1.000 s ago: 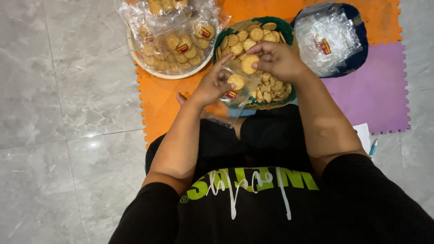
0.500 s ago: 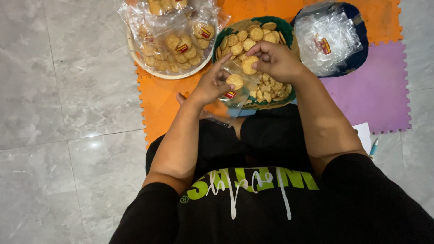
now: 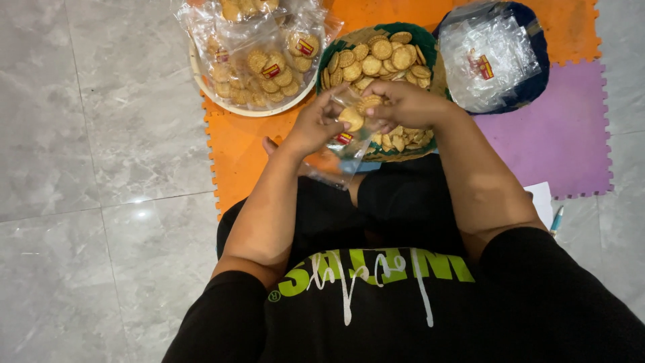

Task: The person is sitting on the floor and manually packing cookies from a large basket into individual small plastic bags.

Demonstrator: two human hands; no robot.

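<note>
Clear plastic bag [image 3: 344, 144], mouth held up and open by the left hand [image 3: 314, 128] just in front of the green basket [image 3: 430, 144] so biscuits fall in. Right hand [image 3: 403, 104] grips a round biscuit [image 3: 368, 104] over the basket's near edge, at the bag's mouth. Left of the basket, a round tray [image 3: 201, 87] holds filled packets; right of it, a dark bowl [image 3: 537, 81] keeps empty bags within reach.

— Room left of the mat [image 3: 242, 144]?
— Bare floor [image 3: 101, 134], wide open.
— Ahead?
— Blocked: tray [image 3: 201, 84] of filled bags, biscuit basket [image 3: 430, 37], blue bowl [image 3: 537, 81] of empty bags, set close together.
— Right?
— Purple mat [image 3: 551, 148] free; pen [image 3: 555, 220] near its edge.
</note>
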